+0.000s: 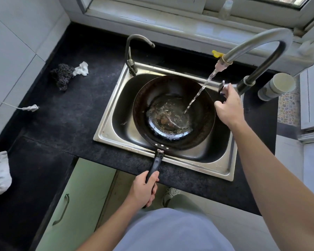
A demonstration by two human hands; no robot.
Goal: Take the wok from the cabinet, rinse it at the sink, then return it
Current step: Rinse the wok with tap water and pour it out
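Observation:
A dark wok (172, 98) sits inside the steel sink (109, 127), its black handle sticking out over the front rim. My left hand (143, 191) is closed around the end of that handle. Water streams from the tall curved faucet (257, 42) into the wok, where a shallow pool with brownish residue has gathered. My right hand (228, 105) grips the faucet lever at the sink's right back corner. The green cabinet door (76, 205) stands below the counter at the left.
A smaller second tap (132, 51) rises at the sink's back left. A dark scrubber (62, 77) and white cloth (82, 68) lie on the black counter (62, 124). A plug on a cord (30, 108) lies further left. A grey cup (277, 86) stands to the right.

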